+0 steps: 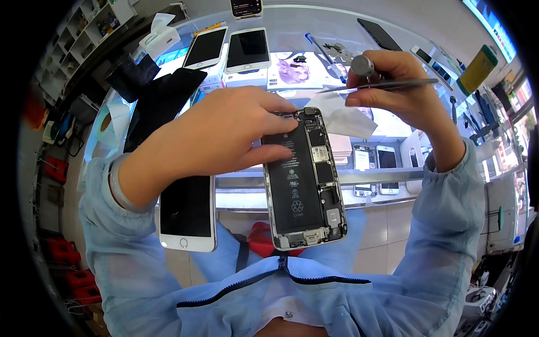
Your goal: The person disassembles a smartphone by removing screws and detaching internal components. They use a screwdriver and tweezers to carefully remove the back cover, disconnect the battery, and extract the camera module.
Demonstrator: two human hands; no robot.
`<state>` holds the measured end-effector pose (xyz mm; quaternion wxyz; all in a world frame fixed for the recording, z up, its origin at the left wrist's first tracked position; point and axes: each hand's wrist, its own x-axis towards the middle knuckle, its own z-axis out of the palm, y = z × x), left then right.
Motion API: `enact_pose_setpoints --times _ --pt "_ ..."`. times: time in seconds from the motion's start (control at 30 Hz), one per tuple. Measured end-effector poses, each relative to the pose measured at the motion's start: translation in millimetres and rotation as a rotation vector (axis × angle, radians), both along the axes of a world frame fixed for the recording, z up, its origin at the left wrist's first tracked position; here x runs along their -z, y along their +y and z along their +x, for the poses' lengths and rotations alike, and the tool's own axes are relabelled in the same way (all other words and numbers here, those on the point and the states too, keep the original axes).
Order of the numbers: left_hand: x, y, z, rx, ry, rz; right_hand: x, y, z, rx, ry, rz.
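An opened smartphone [295,185] shows its black battery, metal shields and lower parts; its lower end reaches past the counter's near edge. My left hand [224,132] lies over its upper left, thumb and fingers apart, the tips touching the battery area and top end. Part of the phone's left edge is hidden under that hand. My right hand [401,84] is raised above the phone's upper right, closed round slim metal tweezers [401,84] and a grey cylindrical handle [364,67], like a screwdriver's. The tweezers point left. Left of the opened phone is a white-framed phone front [188,210] with a dark screen.
Two white phones [248,49] with dark screens lie at the back on the lit glass counter [241,181]. A white tissue [351,122] sits beyond the opened phone. A tape roll [104,121] is at left, a yellow-green bottle [477,70] at right. More phones [387,157] show under the glass.
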<state>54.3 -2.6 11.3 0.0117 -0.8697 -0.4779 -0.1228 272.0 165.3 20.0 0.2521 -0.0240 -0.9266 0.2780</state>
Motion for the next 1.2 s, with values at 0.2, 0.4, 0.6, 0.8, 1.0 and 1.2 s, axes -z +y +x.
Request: enact_pose_setpoints --times 0.2,0.4,0.6,0.8,1.0,1.2 --pt "-4 10 3 0.017 0.009 -0.023 -14 12 19 0.243 -0.139 0.513" --pt "-1 13 1 0.064 0.062 0.025 -6 6 19 0.218 -0.303 0.579" --pt "8 14 -7 0.11 0.037 0.097 -7 -1 16 0.169 -0.412 0.479" --pt "23 14 -17 0.143 -0.077 0.174 -2 2 8 0.058 0.142 -0.188" --pt "21 3 -12 0.099 -0.033 0.129 4 -5 -24 -0.049 0.217 -0.325" --pt "20 -7 -5 0.056 -0.156 0.101 18 -32 -54 0.022 0.272 -0.44"
